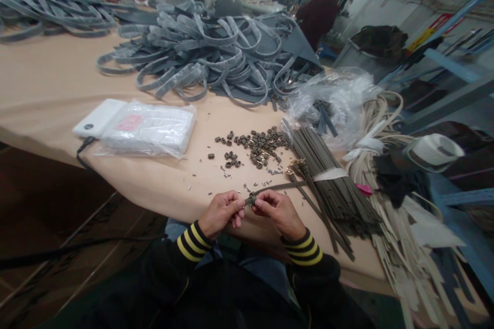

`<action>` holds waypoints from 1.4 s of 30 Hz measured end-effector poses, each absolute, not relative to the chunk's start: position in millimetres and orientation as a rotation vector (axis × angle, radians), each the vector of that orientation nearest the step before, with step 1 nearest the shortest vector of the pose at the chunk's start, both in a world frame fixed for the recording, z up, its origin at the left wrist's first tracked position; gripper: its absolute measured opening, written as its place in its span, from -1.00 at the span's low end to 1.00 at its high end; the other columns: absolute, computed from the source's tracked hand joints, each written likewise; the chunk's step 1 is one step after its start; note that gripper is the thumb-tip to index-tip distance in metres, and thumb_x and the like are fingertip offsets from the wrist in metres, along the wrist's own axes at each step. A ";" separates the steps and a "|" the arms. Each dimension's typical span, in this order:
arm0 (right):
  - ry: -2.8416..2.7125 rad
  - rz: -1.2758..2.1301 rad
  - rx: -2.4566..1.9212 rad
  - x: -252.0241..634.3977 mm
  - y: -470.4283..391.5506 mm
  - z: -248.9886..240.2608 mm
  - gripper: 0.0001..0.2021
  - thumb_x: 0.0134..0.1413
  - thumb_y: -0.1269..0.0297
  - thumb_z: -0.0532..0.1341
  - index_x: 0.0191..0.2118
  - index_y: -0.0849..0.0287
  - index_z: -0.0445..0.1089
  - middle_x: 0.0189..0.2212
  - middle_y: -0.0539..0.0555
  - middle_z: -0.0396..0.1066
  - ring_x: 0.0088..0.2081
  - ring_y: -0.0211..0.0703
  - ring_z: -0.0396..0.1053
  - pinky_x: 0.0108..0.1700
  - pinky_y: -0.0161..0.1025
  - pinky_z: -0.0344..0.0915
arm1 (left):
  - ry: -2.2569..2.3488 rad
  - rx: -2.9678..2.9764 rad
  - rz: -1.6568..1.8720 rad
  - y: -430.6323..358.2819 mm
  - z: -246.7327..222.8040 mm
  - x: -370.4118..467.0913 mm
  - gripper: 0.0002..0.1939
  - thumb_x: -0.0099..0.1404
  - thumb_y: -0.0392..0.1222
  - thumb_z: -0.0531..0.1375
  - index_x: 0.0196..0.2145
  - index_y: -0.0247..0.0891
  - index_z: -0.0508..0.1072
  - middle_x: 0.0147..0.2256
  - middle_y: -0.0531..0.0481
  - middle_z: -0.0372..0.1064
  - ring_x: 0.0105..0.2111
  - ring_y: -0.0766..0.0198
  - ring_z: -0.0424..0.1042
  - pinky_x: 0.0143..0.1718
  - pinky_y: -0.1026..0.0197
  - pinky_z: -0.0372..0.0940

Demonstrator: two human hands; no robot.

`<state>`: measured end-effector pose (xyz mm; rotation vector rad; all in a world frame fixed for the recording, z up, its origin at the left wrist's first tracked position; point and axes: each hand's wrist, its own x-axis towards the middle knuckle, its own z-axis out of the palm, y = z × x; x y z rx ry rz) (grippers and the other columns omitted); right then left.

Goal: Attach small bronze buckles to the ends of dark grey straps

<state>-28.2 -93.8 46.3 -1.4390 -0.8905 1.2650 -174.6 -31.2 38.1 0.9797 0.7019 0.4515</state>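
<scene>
Pinching an olive strap [280, 186] at a small loop [251, 198], I hold my left hand [224, 213] and right hand [282, 212] close together by the near edge of the table [154, 180]. The strap trails rightward toward a tied strap bundle [330, 185]. Beyond my hands lie scattered loose loops [265, 147]; farther back, a heap of grey straps [231, 59].

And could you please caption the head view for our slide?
Left hand and right hand hold an olive strap near scattered loops.

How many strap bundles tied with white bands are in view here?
2: the olive bundle right of your right hand, and the cream bundle farther right. More may be hidden.
</scene>
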 end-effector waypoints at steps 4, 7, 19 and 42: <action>-0.815 1.313 -1.425 -29.1 -94.2 44.2 -0.78 -0.23 0.18 0.25 -0.46 0.21 0.28 -0.60 -0.04 0.34 -0.52 -0.29 0.35 -0.39 -0.28 0.33 | 0.719 1.000 0.415 -29.2 36.4 -173.1 -0.70 -0.01 -0.05 0.18 -0.56 -0.34 0.20 -0.70 0.13 0.25 -0.79 0.51 0.19 -0.78 0.46 0.05; -0.945 1.178 -1.504 -31.9 -93.7 43.8 -0.83 -0.19 0.22 0.23 -0.47 0.21 0.29 -0.60 -0.03 0.34 -0.51 -0.27 0.34 -0.40 -0.28 0.31 | 0.759 1.042 0.431 -29.5 33.9 -171.8 -0.70 -0.01 -0.04 0.17 -0.58 -0.34 0.19 -0.71 0.14 0.24 -0.79 0.50 0.20 -0.79 0.45 0.06; -1.353 0.718 -1.689 -41.3 -93.6 47.4 -0.92 -0.16 0.38 0.19 -0.42 0.19 0.37 -0.50 0.04 0.34 -0.47 -0.25 0.28 -0.39 -0.27 0.28 | 0.756 1.087 0.462 -32.5 33.0 -168.5 -0.71 0.00 -0.05 0.14 -0.58 -0.33 0.19 -0.73 0.15 0.22 -0.80 0.50 0.18 -0.78 0.46 0.06; -1.152 1.376 -1.449 -28.9 -87.7 59.0 -0.83 -0.15 0.22 0.16 -0.49 0.21 0.20 -0.65 -0.13 0.15 -0.64 -0.40 0.15 -0.61 -0.42 0.16 | 0.537 1.147 0.373 -25.9 36.1 -178.1 -0.68 0.10 -0.02 0.09 -0.25 -0.30 0.23 -0.64 0.15 0.24 -0.77 0.48 0.23 -0.77 0.44 0.11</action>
